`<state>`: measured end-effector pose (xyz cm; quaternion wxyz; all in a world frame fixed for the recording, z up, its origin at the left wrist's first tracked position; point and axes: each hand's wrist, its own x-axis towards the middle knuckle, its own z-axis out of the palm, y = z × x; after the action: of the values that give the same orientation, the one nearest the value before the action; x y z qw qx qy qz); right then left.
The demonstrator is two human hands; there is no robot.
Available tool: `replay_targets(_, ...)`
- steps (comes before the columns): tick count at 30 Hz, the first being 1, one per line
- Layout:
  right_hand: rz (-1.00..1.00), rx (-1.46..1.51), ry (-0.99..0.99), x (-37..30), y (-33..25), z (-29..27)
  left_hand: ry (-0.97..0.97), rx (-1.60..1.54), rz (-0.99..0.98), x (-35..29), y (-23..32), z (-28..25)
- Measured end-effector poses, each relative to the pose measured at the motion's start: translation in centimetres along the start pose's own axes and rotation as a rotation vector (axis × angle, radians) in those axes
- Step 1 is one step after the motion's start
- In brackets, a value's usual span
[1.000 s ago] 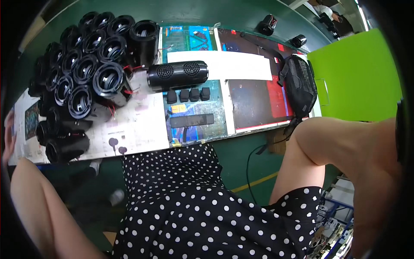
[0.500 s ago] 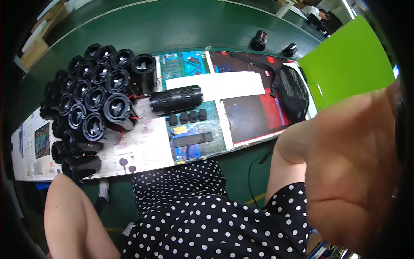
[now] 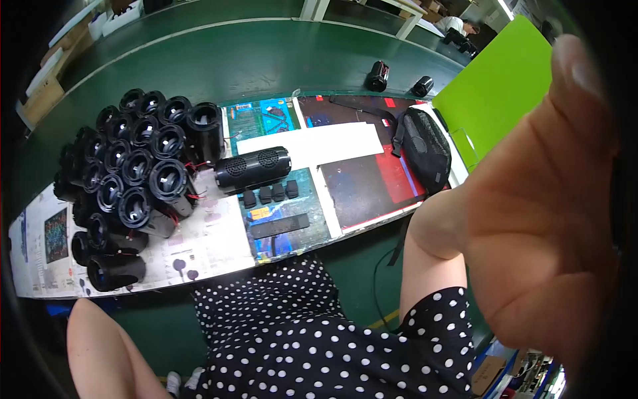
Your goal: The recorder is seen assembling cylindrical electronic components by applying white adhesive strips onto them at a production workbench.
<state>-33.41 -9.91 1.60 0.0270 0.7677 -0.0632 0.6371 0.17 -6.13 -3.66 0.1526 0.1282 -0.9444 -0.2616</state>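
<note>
My right hand (image 3: pixel 538 233) is raised close to the camera at the right, its palm large in view. One digit, seemingly the thumb, stretches upward; the other fingers are lost at the dark rim, and no held thing shows. Only the bent left arm (image 3: pixel 100 346) appears at lower left, its hand outside the picture. On the table in front lies a black cylindrical speaker (image 3: pixel 252 168) with round perforated patches. Several small black blocks (image 3: pixel 266 194) sit in a row below it, above a flat dark bar (image 3: pixel 280 226).
Many open black cylinder housings (image 3: pixel 137 166) with red wires crowd the table's left side. A white sheet (image 3: pixel 312 144) lies behind the speaker. To the right are a black mesh bag (image 3: pixel 426 149) and an upright green panel (image 3: pixel 495 86). Two black parts (image 3: pixel 379 76) rest on the green surface beyond.
The view has shifted, so the table and its things appear lower and further left. My right hand stays raised near the camera, with its upward digit now showing.
</note>
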Motion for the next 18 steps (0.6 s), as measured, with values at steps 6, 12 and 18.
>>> replay_targets(6, -0.03, 0.054, 0.013, 1.2, -0.4, 1.4, 0.043, 0.009, -0.014, -0.8, 2.0, -0.1)
replay_targets(12, 0.007, 0.028, -0.02, 2.3, -1.0, 2.6, 0.101, -0.004, 0.117, -0.1, 3.4, 0.9)
replay_targets(18, 0.229, 0.027, -0.077, 1.1, -2.2, 4.0, 0.192, 0.001, 0.159, -1.6, 5.0, 1.4)
